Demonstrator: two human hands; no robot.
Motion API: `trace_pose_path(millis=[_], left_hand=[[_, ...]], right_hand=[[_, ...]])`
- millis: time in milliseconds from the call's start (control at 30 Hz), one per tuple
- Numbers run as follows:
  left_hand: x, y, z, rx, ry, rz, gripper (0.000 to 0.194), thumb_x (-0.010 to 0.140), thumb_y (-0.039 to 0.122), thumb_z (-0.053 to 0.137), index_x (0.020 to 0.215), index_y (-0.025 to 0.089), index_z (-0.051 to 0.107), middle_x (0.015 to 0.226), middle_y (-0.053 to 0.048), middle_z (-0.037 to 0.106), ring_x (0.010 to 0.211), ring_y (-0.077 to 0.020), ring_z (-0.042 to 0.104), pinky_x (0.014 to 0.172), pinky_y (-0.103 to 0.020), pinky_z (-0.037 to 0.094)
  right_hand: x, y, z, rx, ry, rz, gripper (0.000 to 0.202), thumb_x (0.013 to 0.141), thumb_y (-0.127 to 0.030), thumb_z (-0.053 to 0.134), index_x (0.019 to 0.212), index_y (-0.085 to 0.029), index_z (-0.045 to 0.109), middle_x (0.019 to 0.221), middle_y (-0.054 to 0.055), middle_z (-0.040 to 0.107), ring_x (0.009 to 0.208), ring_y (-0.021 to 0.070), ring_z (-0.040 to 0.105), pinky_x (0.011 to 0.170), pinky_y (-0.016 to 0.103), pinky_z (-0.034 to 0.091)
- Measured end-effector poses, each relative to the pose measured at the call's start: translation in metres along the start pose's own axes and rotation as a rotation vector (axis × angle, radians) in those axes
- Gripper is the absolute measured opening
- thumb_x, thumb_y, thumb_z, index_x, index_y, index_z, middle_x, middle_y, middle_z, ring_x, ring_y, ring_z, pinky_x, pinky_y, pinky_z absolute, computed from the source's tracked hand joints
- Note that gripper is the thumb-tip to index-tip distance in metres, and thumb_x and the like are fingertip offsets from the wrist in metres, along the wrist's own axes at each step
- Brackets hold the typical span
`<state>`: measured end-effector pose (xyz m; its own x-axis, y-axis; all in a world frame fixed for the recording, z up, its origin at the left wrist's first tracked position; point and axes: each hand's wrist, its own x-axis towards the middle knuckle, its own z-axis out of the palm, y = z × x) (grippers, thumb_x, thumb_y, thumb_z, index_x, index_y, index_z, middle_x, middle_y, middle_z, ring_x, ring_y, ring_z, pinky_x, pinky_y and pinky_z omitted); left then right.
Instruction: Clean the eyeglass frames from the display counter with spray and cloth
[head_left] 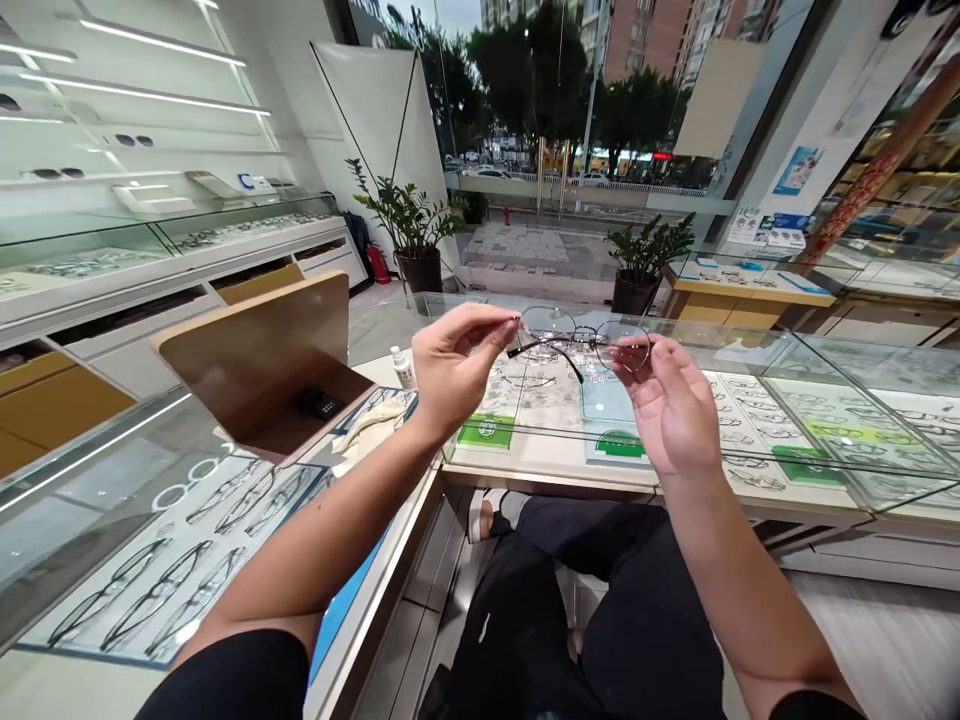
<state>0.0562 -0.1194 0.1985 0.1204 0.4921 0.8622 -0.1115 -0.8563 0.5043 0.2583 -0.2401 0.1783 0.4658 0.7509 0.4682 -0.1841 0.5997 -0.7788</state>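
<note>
A pair of eyeglasses [586,338] with thin dark metal rims and round clear lenses is held up over the glass counter. My left hand [461,360] pinches its left edge between thumb and fingertips. On the other side my right hand [671,400] grips the right rim, thumb and fingers closed at its edge. The dark temples look folded in behind or below the lenses, and one tip points down toward the counter. Both hands are raised, apart from the counter top.
A glass display case [540,410] with rows of frames lies below my hands. To the left stand an open wooden box [262,350], a small white bottle [403,368], a beige cloth [371,430] and a tray of eyeglasses [97,630]. Potted plants [416,225] stand by the window.
</note>
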Motion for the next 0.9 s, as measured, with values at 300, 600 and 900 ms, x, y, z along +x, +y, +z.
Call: trace_pose_path(millis=[300,600,900], left_hand=[[0.107,-0.008,0.039,-0.126,0.106,0.311,0.011,0.100,0.035,0.073,0.105,0.026,0.076,0.092,-0.002,0.079,0.086,-0.0191,0.080,0.083,-0.039,0.068],[0.154,-0.060,0.045,-0.108,0.088,0.514,0.016,0.097,0.019,0.075,0.108,0.028,0.081,0.093,-0.002,0.081,0.084,-0.0163,0.077,0.077,-0.032,0.063],[0.136,-0.120,0.066,-0.086,0.225,0.418,0.018,0.092,0.016,0.079,0.105,0.028,0.084,0.090,-0.002,0.081,0.080,-0.0158,0.077,0.075,-0.030,0.063]], right_hand=[[0.105,-0.043,0.012,-0.103,-0.146,-0.412,0.027,0.090,-0.054,0.080,0.096,-0.029,0.071,0.099,-0.001,0.079,0.107,0.0212,0.077,0.109,0.047,0.058],[0.174,-0.031,-0.003,-0.246,-0.157,-0.624,0.022,0.091,-0.049,0.082,0.092,-0.028,0.075,0.082,-0.001,0.070,0.085,0.0175,0.071,0.085,0.036,0.060],[0.197,0.023,-0.011,-0.267,0.019,-0.692,0.012,0.094,-0.039,0.080,0.095,-0.028,0.075,0.084,0.000,0.071,0.080,0.0162,0.068,0.075,0.032,0.056]])
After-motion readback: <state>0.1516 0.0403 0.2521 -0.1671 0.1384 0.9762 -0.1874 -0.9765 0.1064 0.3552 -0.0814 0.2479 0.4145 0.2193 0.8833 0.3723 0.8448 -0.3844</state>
